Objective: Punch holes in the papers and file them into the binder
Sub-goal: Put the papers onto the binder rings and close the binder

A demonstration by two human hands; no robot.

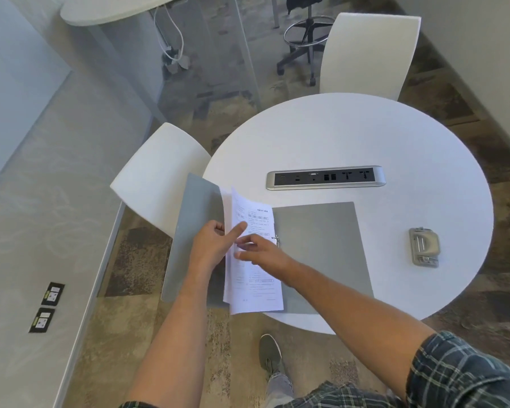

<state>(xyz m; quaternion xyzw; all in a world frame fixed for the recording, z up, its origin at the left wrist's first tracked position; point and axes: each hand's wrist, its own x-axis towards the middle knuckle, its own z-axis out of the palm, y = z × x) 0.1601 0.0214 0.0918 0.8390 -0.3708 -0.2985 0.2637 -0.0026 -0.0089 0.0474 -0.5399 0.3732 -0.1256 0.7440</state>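
A grey binder [321,248] lies open at the round white table's [365,136] near left edge. Its left cover [195,225] stands raised and overhangs the table. Printed papers [255,284] sit along the spine by the metal ring clip [276,240], their left part lifted and curled. My left hand [212,245] grips the lifted sheets, thumb on top. My right hand [259,251] rests on the papers beside the clip, fingers pinching a sheet edge. A grey hole punch [424,246] sits alone on the table's right side.
A silver power and socket strip [326,177] is set into the table's middle. White chairs stand at the left [159,178] and far side [368,54]. A rolling stool [304,39] is behind. A glass partition [42,201] runs along the left. My shoe [270,354] is below the table.
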